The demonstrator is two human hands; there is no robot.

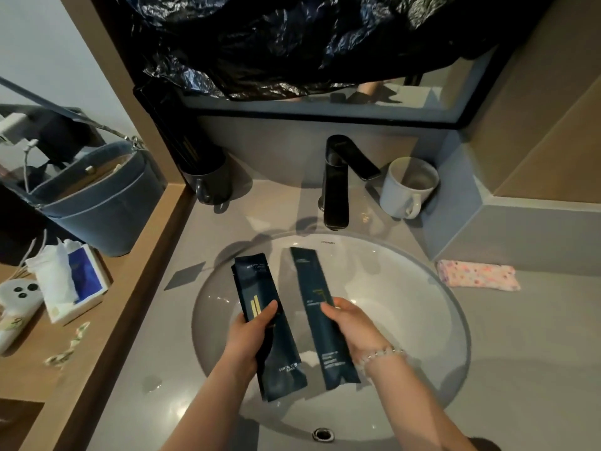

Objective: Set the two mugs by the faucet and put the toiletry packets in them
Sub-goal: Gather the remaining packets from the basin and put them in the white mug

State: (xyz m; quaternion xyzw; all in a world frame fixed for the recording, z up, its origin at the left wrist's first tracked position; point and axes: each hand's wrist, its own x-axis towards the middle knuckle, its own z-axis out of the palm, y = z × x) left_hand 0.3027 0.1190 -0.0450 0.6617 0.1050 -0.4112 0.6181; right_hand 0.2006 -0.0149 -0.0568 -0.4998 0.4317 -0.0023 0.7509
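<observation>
A black faucet (pixel 336 187) stands behind the white sink (pixel 432 288). To its right sits a white mug (pixel 406 187), upright and empty. Left of the faucet a dark mug (pixel 209 183) holds a tall dark packet (pixel 182 138) that leans against the mirror frame. Over the basin my left hand (pixel 250 340) grips a wide dark blue dental kit packet (pixel 257 288). My right hand (pixel 354 327) grips a narrow dark blue packet (pixel 312 281). Both packets point away from me towards the faucet.
A pink patterned cloth (pixel 478 275) lies on the grey counter at right. On the wooden ledge at left are a blue bag (pixel 104 196), a tissue box (pixel 74 281) and a white device (pixel 16 297). Black plastic sheeting (pixel 292 37) covers the mirror above.
</observation>
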